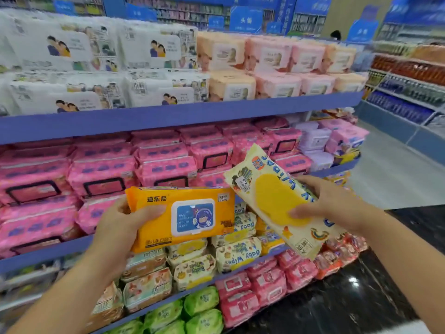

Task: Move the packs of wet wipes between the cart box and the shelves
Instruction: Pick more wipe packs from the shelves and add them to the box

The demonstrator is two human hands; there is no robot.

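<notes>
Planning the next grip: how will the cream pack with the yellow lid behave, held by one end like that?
The cream pack probably flexes a little: soft film wrap, held tilted by the right hand near its lower half. Its glossy film could be slippery, so the thumb on the lid likely helps. It looks full, so likely fairly heavy for its size.

dark glossy floor (342, 297) at right; blue signs (245, 21) overhead, bottles (409, 90) far right.

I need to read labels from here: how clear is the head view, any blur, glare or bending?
Head view: the orange pack in the left hand is sharp enough to read; the cream pack in the right hand is slightly soft; the shelf edges bow from the wide lens; far aisles blur; glare on the dark floor.
</notes>
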